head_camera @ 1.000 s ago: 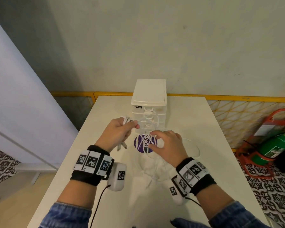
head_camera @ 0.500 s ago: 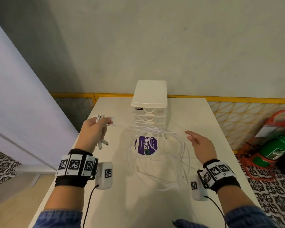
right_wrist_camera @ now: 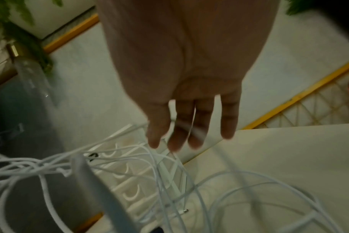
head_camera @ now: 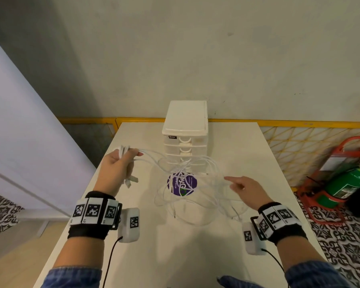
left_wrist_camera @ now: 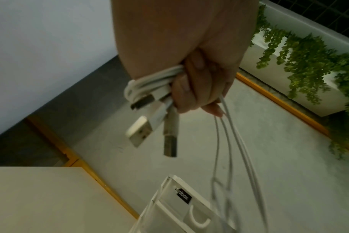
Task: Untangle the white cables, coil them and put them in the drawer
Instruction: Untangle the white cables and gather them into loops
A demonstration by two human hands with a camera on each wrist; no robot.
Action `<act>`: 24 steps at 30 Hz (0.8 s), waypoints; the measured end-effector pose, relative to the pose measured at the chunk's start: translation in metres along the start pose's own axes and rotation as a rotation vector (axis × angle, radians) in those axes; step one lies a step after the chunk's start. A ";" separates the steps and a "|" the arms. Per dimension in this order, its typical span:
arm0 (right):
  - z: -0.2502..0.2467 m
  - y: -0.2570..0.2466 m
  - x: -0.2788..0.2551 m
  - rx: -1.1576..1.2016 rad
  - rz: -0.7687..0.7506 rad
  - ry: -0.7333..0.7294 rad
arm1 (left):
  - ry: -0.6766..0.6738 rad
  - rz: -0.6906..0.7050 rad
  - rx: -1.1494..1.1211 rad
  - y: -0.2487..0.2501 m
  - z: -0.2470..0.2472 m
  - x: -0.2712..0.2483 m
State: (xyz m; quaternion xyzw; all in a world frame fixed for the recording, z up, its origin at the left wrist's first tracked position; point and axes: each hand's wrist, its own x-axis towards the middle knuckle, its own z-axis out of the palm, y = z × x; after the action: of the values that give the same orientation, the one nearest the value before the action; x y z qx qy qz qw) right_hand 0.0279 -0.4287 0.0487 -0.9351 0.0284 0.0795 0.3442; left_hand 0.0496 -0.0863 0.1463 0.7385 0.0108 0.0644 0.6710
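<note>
The left hand [head_camera: 114,169], left of centre in the head view, is clenched around a bunch of white cables [head_camera: 187,175] with three plugs showing below the fist. The right hand [head_camera: 247,189], fingers straight, touches the loops. These spread mid-frame over a pale desk [head_camera: 237,146], before one closed drawer unit [head_camera: 185,129]. One green extinguisher [head_camera: 347,183] stands at right.

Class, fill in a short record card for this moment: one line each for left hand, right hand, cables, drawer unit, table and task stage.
left hand: left hand grips a bunch of cable ends with USB plugs
right hand: right hand open, fingers straight, strands across them
cables: white cables stretched between the hands, loose loops on the table, tangled
drawer unit: white drawer unit, drawers appear closed
table: white table, purple round sticker under the cables
task stage: untangling; nothing coiled or stored
</note>
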 end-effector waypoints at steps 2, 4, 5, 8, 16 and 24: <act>0.006 -0.010 -0.001 -0.003 -0.040 -0.103 | -0.074 0.022 0.007 0.000 0.010 -0.002; 0.011 -0.028 -0.001 0.134 -0.158 0.018 | -0.126 0.025 -0.006 0.001 0.018 -0.005; 0.015 -0.038 0.001 0.168 -0.231 0.099 | -0.143 0.023 -0.009 0.001 0.021 -0.006; 0.029 -0.063 0.009 0.089 -0.296 0.106 | -0.189 0.033 -0.086 0.004 0.026 -0.010; 0.062 -0.079 0.020 0.047 -0.242 -0.100 | -0.249 0.055 -0.174 0.003 0.021 -0.011; 0.056 -0.078 0.013 0.333 -0.234 -0.121 | -0.033 0.003 0.065 -0.009 -0.002 -0.009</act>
State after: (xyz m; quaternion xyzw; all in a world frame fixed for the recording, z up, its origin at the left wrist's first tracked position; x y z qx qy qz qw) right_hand 0.0418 -0.3326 0.0546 -0.8557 -0.0882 0.0894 0.5020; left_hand 0.0411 -0.0845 0.1373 0.7609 0.0005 0.0528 0.6467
